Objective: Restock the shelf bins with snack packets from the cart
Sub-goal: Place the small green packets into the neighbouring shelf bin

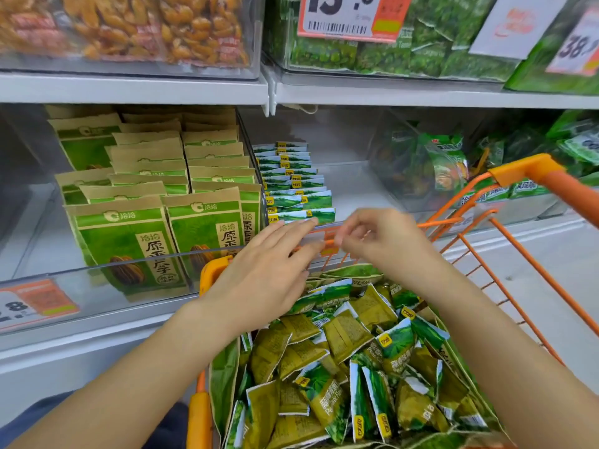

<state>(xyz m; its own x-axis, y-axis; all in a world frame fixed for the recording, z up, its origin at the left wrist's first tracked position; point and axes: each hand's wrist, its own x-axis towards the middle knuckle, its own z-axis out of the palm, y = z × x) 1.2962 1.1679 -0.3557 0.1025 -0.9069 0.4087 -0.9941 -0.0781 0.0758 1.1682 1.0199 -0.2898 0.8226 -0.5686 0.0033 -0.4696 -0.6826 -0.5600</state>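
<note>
A row of small green snack packets (pixel 296 186) stands upright in the clear shelf bin (pixel 350 186), along its left side. More of the same packets (pixel 350 361) lie loose in a torn bag inside the orange cart (pixel 531 176) below. My left hand (pixel 265 273) reaches forward with straight fingers, its tips at the frontmost packet and the bin's front rim. My right hand (pixel 379 241) hovers at the same rim with curled fingers. Its tips sit beside an orange label (pixel 329 243). It is blurred, and no packet shows in it.
Larger green and brown seed bags (pixel 129 244) fill the bin to the left. Bins of orange snacks (pixel 129 24) and green snacks (pixel 421 53) stand on the shelf above, with price tags (pixel 346 14). Another clear bin (pixel 421 163) of green packets is behind the cart handle.
</note>
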